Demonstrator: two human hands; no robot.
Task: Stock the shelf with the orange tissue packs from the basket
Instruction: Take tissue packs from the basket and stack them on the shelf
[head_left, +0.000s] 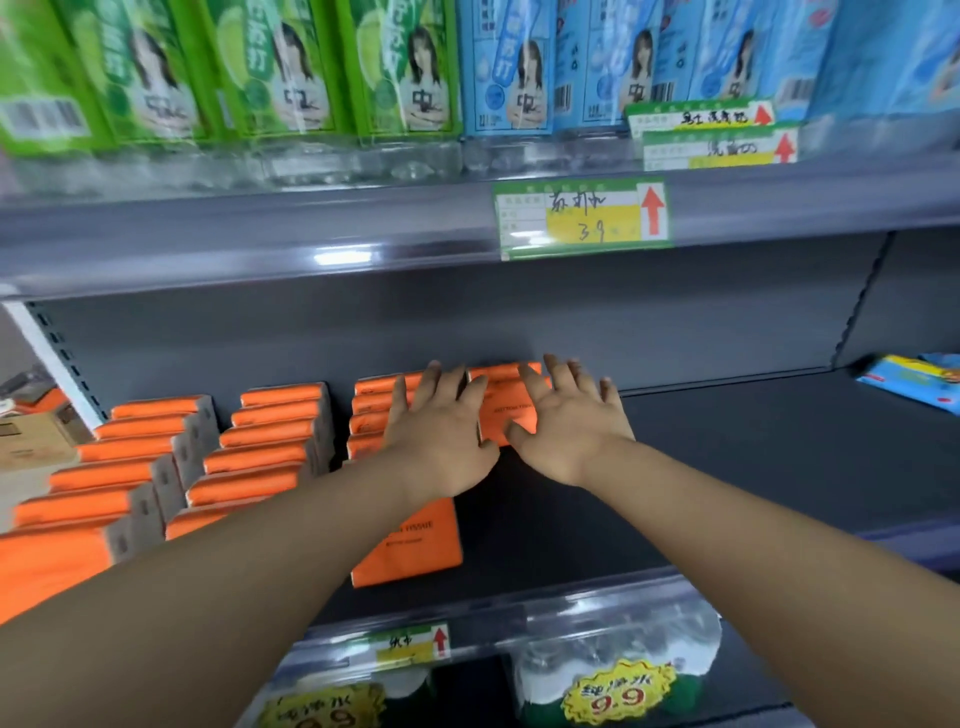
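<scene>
Several rows of flat orange plastic-wrapped tissue packs (270, 431) already stand at the left of the dark grey metal shelf (727, 467). Left hand (441, 431) and right hand (569, 423) lie flat, fingers spread — pressing the rightmost stack (506, 410) at the shelf's back. More probably remain — basket unseen.

Probably a shop: price tags (582, 218) on shelf (260, 244) edges, stocked bottles (405, 73).

The left hand (441, 431) and right hand (571, 431) hide most of the tissue packs (506, 413) at the back edge of the shelf (727, 467). The bottles (291, 78) above are blurred, their tops cut off; a blue packet (914, 384) runs off the right.
</scene>
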